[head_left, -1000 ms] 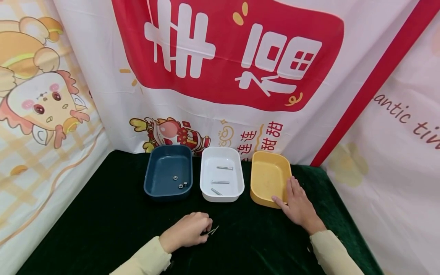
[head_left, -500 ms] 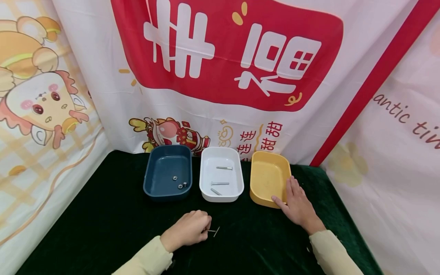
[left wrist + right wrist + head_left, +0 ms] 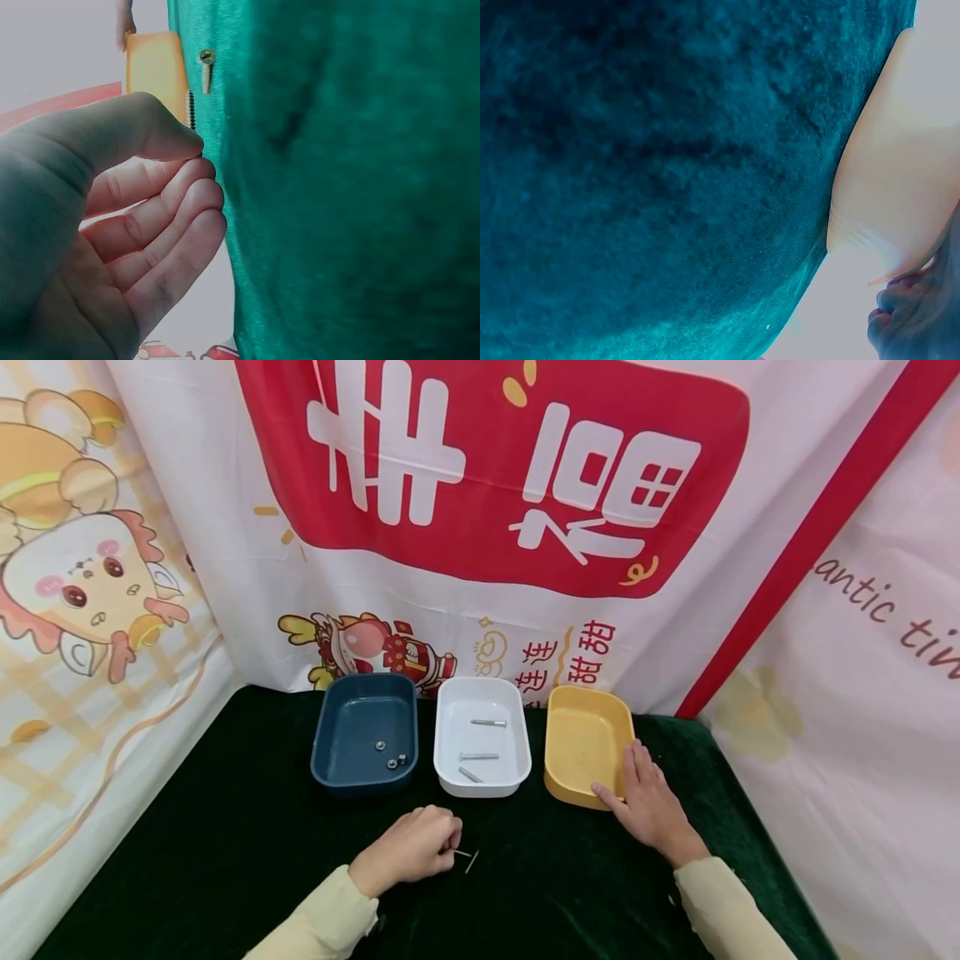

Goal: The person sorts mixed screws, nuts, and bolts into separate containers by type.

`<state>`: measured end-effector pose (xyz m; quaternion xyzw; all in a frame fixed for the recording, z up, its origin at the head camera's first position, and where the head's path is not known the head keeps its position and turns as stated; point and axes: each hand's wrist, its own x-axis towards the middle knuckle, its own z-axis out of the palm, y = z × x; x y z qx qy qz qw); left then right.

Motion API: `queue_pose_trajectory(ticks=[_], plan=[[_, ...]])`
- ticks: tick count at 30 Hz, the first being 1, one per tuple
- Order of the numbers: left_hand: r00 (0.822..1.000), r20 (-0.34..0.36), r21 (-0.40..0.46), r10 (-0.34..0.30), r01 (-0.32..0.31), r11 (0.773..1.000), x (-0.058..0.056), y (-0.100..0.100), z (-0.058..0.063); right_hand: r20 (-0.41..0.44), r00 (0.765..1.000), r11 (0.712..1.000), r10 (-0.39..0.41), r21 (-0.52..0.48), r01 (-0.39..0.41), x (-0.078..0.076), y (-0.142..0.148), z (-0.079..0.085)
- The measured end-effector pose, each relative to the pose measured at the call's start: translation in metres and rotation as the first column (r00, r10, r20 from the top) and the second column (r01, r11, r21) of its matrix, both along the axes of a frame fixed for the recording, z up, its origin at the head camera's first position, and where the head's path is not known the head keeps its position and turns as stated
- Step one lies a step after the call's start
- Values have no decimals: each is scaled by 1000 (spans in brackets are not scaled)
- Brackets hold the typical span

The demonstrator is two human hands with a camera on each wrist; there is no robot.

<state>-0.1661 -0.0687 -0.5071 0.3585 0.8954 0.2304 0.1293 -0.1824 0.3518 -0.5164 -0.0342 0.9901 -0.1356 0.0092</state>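
My left hand (image 3: 412, 847) pinches a thin screw (image 3: 190, 109) between thumb and index finger, its threaded end sticking out past the fingertips. A second screw (image 3: 472, 862) lies on the dark green cloth just right of that hand. The left wrist view shows its slotted head and threaded shank. My right hand (image 3: 652, 806) rests against the right side of a yellow tray (image 3: 558, 760), fingers straight along the wall and thumb at the near rim. Nothing lies in the yellow tray.
A white tray (image 3: 446, 714) with three metal bolts (image 3: 480, 757) stands in the middle. To its left is a dark blue tray (image 3: 330, 727) holding three nuts (image 3: 392, 763). Behind the row hangs a printed white and red curtain (image 3: 480, 568).
The held screw has turned and now points right, towards the loose screw. My left hand has shifted slightly up in the view. The right hand stays at the yellow tray.
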Motion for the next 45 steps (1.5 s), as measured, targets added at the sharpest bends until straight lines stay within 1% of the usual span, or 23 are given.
queue_pose_trajectory(ticks=[7,14,18,23,31,35,40,43,45], plan=[[998,-55,32,-22,24,999,-9,8,9,-6,1000,1000,5,1,-5,-2,0,2],[993,-115,63,-34,41,997,-16,24,22,-11,1000,1000,3,4,-3,-3,0,3],[988,-152,83,-34,47,995,-19,34,29,-11,1000,1000,6,4,-6,-3,1,2],[977,-210,98,-37,59,993,-21,47,35,-7,1000,1000,5,-5,-5,-2,1,2],[973,-228,168,-15,55,984,-25,67,43,0,1000,1000,4,-2,-4,1,1,1],[969,-246,170,1,42,985,-31,78,48,1,1000,1000,1,2,-1,1,1,0],[965,-261,169,30,15,985,-43,93,52,-1,1000,1000,0,8,0,1,0,0],[955,-292,175,46,6,985,-50,104,53,-5,1000,1000,3,9,-2,0,0,1],[946,-321,177,52,6,984,-54,110,54,-8,1000,1000,5,10,-5,0,0,1]])
